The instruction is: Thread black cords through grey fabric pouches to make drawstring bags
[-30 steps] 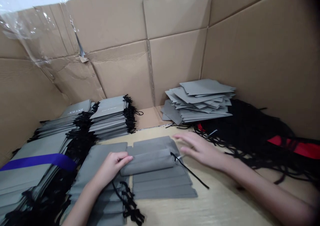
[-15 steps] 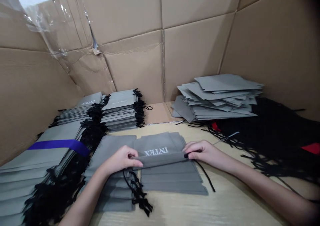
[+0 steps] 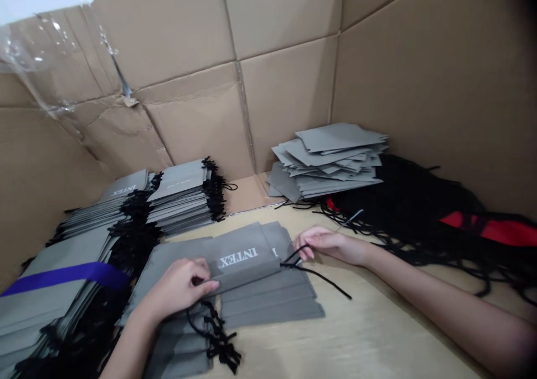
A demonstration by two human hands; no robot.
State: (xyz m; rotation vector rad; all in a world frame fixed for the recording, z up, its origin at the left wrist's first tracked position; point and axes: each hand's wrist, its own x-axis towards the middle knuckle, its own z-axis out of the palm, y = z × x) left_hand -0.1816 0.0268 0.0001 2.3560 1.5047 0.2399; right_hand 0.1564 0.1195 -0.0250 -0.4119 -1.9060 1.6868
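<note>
A flat grey drawstring pouch (image 3: 241, 243) printed INTEX lies over a fanned pile of similar pouches (image 3: 271, 306). My left hand (image 3: 182, 286) pinches the left end of its near edge, thumb on top. A black cord (image 3: 325, 280) comes out at the pouch's right corner, one end trailing over the table. With closed fingers, my right hand (image 3: 316, 242) holds a loop of this cord just off that corner. A thin metal rod (image 3: 352, 218) sticks out behind the right hand; its other end is hidden. Knotted black cords (image 3: 220, 337) hang from pouches beside my left wrist.
Stacked corded pouches (image 3: 180, 200) stand at the back left; a purple band (image 3: 71, 275) crosses the nearer stack. Loose grey pouches (image 3: 331, 163) are heaped at the back right. Beside them lies a mass of black cords (image 3: 415, 200) with red bands (image 3: 490, 228). Cardboard walls (image 3: 188, 121) enclose the table.
My right hand has drawn a cord loop out from the pouch's right corner. The near edge, earlier lifted between both hands, now lies flatter. The view has shifted to the right.
</note>
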